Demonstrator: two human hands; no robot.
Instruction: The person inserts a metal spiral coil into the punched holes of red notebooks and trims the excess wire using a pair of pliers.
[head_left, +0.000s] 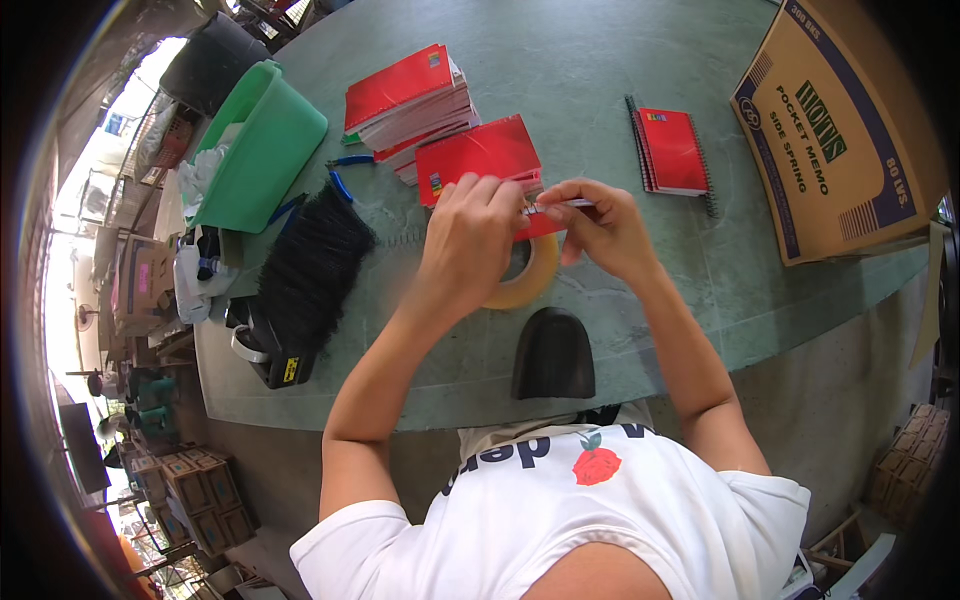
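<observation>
A small red-covered notebook (541, 224) is held between my two hands above the table. My right hand (606, 224) pinches its right end, with white page edges showing at the fingertips. At the opposite end, the fingers of my left hand (468, 232) are drawn together, back of the hand up; what they grip is hidden. Partly beneath the notebook lies a roll of tan tape (530, 285). Just beyond my left hand are two stacks of red notebooks, a nearer one (478, 158) and a farther one (398, 88). Left of that hand, a thin wire coil (403, 238) shows faintly.
A heap of black spiral coils (318, 265) lies left, beside blue-handled pliers (343, 180) and a green tub (262, 150). Spiral-bound red notebooks (673, 152) lie right, near a cardboard box (835, 140). A dark rounded block (554, 357) sits at the table's front edge.
</observation>
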